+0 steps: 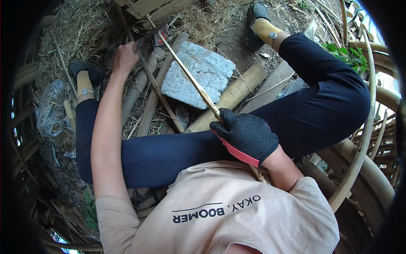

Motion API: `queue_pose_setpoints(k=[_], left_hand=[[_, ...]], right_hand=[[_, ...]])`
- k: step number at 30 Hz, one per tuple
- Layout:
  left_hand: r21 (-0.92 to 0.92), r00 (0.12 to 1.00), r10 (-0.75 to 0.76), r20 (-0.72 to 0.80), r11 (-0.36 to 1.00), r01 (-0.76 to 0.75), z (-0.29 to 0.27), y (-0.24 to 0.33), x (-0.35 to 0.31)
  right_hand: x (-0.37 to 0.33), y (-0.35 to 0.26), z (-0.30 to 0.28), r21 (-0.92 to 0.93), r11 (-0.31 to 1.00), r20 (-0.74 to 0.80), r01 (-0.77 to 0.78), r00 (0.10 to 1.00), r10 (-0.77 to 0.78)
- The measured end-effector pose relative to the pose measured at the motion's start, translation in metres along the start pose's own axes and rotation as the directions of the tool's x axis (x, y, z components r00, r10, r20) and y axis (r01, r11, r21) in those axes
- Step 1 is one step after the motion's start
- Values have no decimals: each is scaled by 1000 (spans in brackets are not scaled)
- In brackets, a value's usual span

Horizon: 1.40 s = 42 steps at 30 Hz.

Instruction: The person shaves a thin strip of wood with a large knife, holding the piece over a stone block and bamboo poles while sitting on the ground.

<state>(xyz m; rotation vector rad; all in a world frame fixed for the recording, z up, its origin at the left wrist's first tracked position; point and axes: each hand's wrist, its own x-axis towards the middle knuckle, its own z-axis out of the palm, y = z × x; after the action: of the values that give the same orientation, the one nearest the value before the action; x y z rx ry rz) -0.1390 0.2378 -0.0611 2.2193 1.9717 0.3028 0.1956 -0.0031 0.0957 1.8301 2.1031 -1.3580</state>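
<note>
My right hand (247,137), in a black textured glove with a pink edge, is closed around a long thin bamboo strip (185,69). The strip slants from under my right forearm up toward the far left. My bare left hand (124,60) is closed at the far left on a knife (148,43) with a dark, broad blade. Its handle is mostly hidden by my fingers. The blade lies against or just beside the strip near its far end; I cannot tell whether they touch. A pale grey stone block (198,74) lies beyond my legs, under the strip's line.
Bamboo poles (232,95) and sticks lie around the stone. Straw (211,19) covers the ground at the back. Crumpled clear plastic (53,108) lies at the left. A curved pole (367,127) and stacked bamboo stand at the right. My legs are spread around the spot.
</note>
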Motion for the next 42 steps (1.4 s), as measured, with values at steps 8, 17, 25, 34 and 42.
queue_pose_setpoints(k=[8, 17, 25, 34, 42], left_hand=[[-144, 929, 366, 49, 923, -356, -4, 43, -21], [17, 989, -146, -11, 989, 146, 25, -13, -5], [90, 945, 282, -166, 959, -270, 10, -6, -6], [94, 934, 334, -128, 942, -323, 14, 1, -12], [55, 995, -13, -94, 998, 18, 12, 13, -12]], right_hand=[[13, -16, -8, -7, 995, -63, -96, 993, 95], [-5, -12, -32, -11, 997, 167, -80, 983, 81], [-8, -5, -36, 13, 988, 302, -156, 942, 145], [-7, 5, -28, -6, 996, 271, -88, 959, 86], [-10, -1, -34, 16, 997, 293, -72, 954, 64]])
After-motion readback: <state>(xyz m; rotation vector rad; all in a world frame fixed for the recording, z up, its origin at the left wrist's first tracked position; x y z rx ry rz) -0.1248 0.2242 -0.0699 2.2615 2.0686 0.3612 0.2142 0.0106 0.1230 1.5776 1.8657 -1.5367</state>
